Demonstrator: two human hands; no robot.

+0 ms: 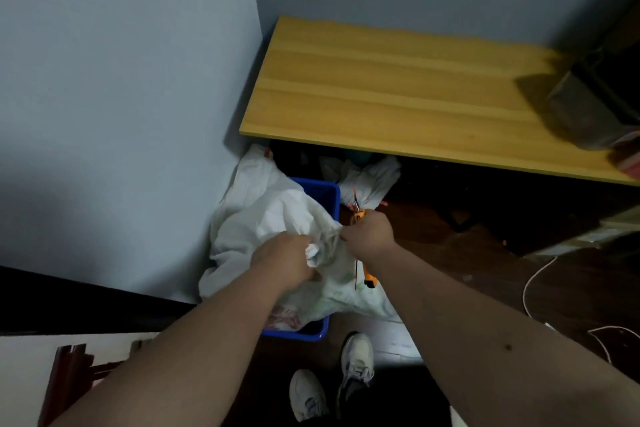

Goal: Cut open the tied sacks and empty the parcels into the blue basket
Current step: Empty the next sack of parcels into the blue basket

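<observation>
head view: left hand (289, 258) fisted on the white sack (266, 215), which lies over the blue basket (330, 194). right hand (369, 236), just beside it, grips sack and orange cutter (358, 214).

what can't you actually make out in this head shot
- Inside of the blue basket: covered by the white sack.
- The sack's tie: hidden under the left hand bunching the cloth.
- Orange-handled tool: mostly hidden in the right hand.
- Space under the wooden table: too dark.
- Dark object at right: blurred, cut by the edge.
</observation>
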